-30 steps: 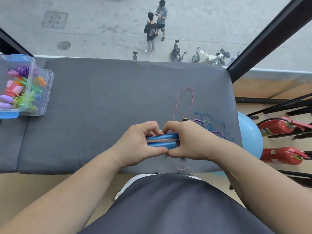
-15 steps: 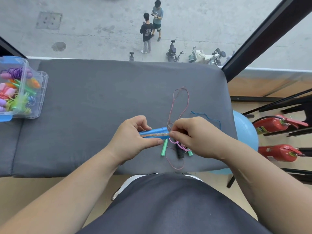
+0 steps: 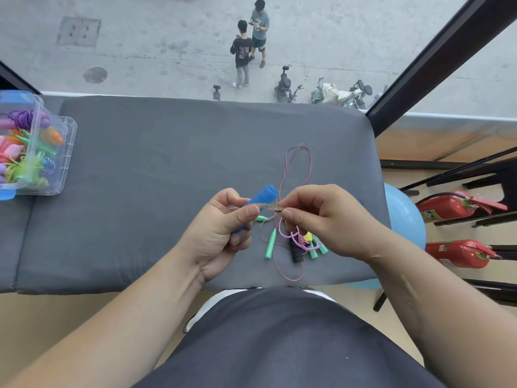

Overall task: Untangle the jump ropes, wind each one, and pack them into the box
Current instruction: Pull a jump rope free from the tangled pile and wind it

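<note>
Two hands work one jump rope above the grey padded surface (image 3: 167, 169). The left hand (image 3: 221, 236) is clenched around the blue handles (image 3: 264, 193), its thumb pressed over the turns of mauve cord (image 3: 267, 205) wound across them. The right hand (image 3: 324, 219), just right of the blue handles, pinches the same cord between thumb and forefinger. Beyond the blue handles the cord lies in a long loop on the surface, and a second loop reaches toward the near edge. Just below and right of the blue handles lies a tangle: green handles (image 3: 270, 243), a black handle (image 3: 296, 252), a yellow handle (image 3: 307, 236) and pink braided cord (image 3: 292, 236), partly hidden by the right hand. Far left of the blue handles stands the clear box (image 3: 65, 152), holding coiled ropes (image 3: 25, 119) of many colours. Well right of the blue handles, off the surface, are a blue ball (image 3: 405, 217) and two red fire extinguishers (image 3: 458, 205).
</note>
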The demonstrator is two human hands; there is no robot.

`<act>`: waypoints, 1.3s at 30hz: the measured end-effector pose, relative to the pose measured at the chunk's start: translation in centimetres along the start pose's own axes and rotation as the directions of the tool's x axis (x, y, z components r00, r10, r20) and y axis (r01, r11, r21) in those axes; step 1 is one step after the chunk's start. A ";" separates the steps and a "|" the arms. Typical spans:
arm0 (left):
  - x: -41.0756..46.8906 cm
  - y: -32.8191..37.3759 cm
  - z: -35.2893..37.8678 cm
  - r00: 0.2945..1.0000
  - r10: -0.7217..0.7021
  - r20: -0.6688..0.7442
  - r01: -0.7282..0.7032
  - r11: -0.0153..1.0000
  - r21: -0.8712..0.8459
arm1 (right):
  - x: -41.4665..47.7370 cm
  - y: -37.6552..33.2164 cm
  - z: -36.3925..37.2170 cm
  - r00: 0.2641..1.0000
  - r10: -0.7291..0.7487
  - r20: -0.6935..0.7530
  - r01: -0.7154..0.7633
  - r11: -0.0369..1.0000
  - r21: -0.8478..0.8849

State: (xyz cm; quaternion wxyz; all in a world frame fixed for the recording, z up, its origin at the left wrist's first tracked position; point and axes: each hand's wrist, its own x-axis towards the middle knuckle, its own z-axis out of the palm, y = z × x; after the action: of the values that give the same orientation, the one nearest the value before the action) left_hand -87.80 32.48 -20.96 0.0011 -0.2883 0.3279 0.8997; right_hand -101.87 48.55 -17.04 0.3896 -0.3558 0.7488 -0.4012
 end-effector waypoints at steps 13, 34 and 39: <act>-1.1 2.2 -0.5 0.975 -0.157 0.158 -0.014 0.665 0.747 | 3.1 -1.0 -1.5 0.894 0.191 0.406 0.086 0.816 -0.571; 1.2 0.8 1.5 0.963 0.102 -0.249 -0.043 0.972 0.230 | -0.8 -0.2 2.5 0.932 -0.091 -0.350 0.010 0.974 -0.228; -0.1 0.8 1.5 0.998 -0.048 0.026 0.046 0.996 0.075 | -0.9 0.6 1.2 0.989 0.012 -0.146 0.016 0.981 0.194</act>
State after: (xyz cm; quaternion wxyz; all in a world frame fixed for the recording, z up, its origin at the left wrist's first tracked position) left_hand -88.69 32.75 -19.48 0.0376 -0.2830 0.3541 0.8906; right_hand -100.60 49.18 -17.74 0.3660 -0.2863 0.7321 -0.4980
